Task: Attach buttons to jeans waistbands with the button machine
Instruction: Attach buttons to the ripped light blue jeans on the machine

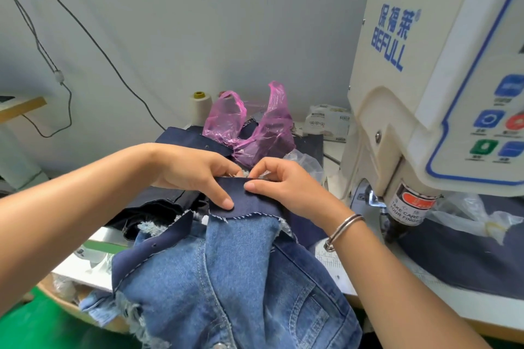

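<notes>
Hands meet over the waistband point(249, 201), a dark blue strip held up at centre frame, left of the machine point(442, 88) and apart from it; left hand point(195, 173) pinches the strip's left end, thumb flat on its face, other fingers curled behind; right hand point(280, 181) pinches the top edge, thumb in front, forefinger bent over the fold; a bangle point(341, 231) sits on the right wrist; the jeans point(226, 278), lighter denim, hang from the waistband toward the viewer; pink bag point(249, 125) lies behind the hands on dark cloth; thread cone point(200, 106) stands by the wall, just left of the bag.
</notes>
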The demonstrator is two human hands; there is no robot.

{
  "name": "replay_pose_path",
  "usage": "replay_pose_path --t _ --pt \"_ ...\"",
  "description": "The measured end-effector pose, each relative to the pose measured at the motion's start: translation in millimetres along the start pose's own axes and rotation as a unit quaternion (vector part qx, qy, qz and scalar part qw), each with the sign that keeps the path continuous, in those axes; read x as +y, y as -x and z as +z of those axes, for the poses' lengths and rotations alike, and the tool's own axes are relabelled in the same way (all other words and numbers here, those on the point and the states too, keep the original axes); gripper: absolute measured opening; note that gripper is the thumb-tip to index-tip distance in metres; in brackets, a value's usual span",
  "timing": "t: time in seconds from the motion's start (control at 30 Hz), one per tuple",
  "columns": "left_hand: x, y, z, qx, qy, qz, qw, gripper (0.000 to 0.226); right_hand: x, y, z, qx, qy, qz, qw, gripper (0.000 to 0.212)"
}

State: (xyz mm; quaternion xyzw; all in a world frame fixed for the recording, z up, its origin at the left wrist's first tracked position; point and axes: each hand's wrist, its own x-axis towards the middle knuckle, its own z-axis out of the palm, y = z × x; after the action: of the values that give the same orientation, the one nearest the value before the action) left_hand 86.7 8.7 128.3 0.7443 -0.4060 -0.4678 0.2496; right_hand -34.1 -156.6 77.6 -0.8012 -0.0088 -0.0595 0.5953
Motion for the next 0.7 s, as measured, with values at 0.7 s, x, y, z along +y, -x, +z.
replay_pose_path --t 0.7 --pt "38 63 -30 -0.09 0.046 0.077 0.992 0.03 -3 54 -14 -0.076 -0.039 -0.031 0.996 0.012"
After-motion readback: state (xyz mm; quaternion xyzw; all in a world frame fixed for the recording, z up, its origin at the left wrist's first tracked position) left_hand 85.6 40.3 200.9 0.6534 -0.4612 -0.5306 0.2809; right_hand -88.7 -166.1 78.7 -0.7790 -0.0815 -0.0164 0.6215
